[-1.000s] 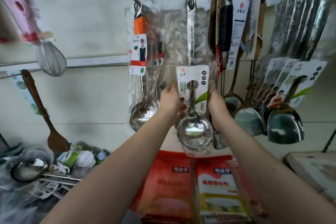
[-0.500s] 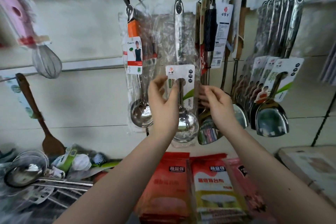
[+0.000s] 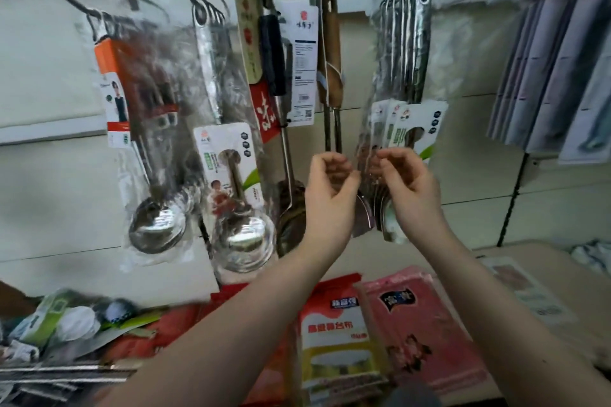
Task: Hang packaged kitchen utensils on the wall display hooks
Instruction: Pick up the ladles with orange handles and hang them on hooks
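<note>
- Step in hand, as I judge it: straightening the spatulas (image 3: 410, 53), which hang bunched in clear wrappers at the right of the wall display. A wrapped ladle (image 3: 236, 195) hangs further left.
- The next move likely calls for squaring the wrappers and letting go, then reaching down-left for the loose packs (image 3: 66, 324).
- Both forearms reach up and forward. The left grip (image 3: 330, 188) and right grip (image 3: 408, 185) sit close together against the wrappers, fingers curled.
- I cannot tell whether either grip pinches film or is clenched on nothing, as the frame is too blurred.
</note>
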Demonstrator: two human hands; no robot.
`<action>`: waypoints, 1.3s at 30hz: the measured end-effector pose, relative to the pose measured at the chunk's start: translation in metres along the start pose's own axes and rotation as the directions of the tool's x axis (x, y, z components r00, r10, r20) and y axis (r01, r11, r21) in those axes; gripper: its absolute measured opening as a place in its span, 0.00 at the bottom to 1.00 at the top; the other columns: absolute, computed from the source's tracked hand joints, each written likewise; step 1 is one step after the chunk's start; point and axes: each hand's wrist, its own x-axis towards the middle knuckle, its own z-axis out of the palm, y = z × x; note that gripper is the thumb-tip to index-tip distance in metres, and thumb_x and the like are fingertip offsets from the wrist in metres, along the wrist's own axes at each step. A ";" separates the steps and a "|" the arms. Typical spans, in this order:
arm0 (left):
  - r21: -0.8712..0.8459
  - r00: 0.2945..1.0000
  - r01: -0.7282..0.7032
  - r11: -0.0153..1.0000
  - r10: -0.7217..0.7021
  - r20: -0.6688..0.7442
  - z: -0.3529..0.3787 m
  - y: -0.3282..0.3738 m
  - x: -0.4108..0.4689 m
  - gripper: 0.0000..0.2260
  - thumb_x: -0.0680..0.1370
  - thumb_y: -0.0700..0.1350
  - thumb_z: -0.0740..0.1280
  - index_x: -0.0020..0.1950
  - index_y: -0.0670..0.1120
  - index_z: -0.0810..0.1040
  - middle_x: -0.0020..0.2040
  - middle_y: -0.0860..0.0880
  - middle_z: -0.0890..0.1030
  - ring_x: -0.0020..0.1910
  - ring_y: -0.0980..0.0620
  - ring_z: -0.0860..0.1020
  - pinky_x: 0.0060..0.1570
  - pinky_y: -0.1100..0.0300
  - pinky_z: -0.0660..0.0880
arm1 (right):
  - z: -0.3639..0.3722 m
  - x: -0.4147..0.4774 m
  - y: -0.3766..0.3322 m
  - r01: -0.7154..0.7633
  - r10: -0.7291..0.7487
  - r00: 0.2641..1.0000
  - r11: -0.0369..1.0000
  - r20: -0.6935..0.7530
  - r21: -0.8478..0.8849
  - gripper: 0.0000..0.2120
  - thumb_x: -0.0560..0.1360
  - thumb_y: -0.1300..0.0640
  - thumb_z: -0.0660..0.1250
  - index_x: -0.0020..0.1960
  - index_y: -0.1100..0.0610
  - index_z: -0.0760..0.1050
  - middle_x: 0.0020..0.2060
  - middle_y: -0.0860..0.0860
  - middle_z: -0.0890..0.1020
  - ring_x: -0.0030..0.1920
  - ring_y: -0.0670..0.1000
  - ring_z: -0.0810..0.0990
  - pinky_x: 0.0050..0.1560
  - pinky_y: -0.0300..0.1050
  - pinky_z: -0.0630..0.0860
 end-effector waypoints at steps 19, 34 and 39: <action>-0.155 0.864 0.504 0.850 -0.491 0.115 0.085 -0.125 0.090 0.44 0.58 0.82 0.59 0.71 0.64 0.66 0.72 0.54 0.68 0.72 0.48 0.66 0.67 0.43 0.64 | -0.065 0.078 0.094 -0.550 0.568 0.823 0.806 -0.025 0.218 0.28 0.82 0.41 0.44 0.77 0.54 0.56 0.75 0.50 0.60 0.74 0.50 0.59 0.71 0.46 0.54; -0.373 0.914 0.405 0.834 -0.366 0.175 0.095 -0.088 0.093 0.46 0.61 0.71 0.70 0.73 0.49 0.67 0.66 0.43 0.76 0.63 0.42 0.76 0.64 0.41 0.71 | -0.035 0.094 0.113 -0.649 0.561 0.761 0.668 0.325 0.364 0.31 0.79 0.36 0.44 0.72 0.53 0.66 0.64 0.55 0.76 0.64 0.56 0.74 0.64 0.53 0.71; -0.332 0.915 0.401 0.854 -0.353 0.196 0.095 -0.090 0.090 0.40 0.66 0.70 0.65 0.72 0.50 0.68 0.66 0.44 0.77 0.63 0.45 0.77 0.64 0.44 0.72 | -0.034 0.102 0.111 -0.637 0.567 0.770 0.661 0.293 0.397 0.28 0.81 0.40 0.45 0.70 0.55 0.67 0.61 0.55 0.76 0.60 0.56 0.76 0.55 0.46 0.74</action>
